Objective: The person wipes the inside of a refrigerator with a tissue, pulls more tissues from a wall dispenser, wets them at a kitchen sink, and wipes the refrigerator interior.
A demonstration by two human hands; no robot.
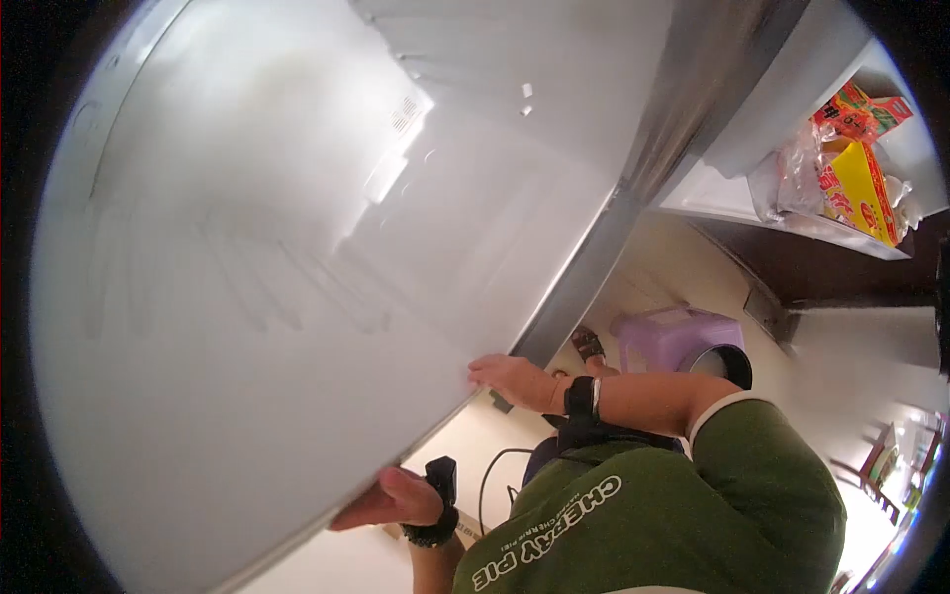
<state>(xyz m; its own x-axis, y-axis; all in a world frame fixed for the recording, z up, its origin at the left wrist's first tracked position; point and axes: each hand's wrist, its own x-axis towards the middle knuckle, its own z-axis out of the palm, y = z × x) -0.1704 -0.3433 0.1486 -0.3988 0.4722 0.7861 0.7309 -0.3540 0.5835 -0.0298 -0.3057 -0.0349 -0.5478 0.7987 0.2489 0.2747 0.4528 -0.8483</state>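
Observation:
A large, smooth white panel (297,416) fills the left and centre of the view, with a long edge running diagonally. My left hand (391,500) grips its lower edge, thumb along the rim and the other fingers partly hidden. Farther up the same edge, my right hand (515,381) curls its fingers over the rim, beside a grey metallic strip (569,307). Both wrists wear black bands.
At the upper right, a white shelf bin (792,223) holds red and yellow packets (861,188). Below it, a purple plastic stool (648,337) and a dark-rimmed round container (727,366) are on the floor. A foot in a sandal (588,345) shows nearby.

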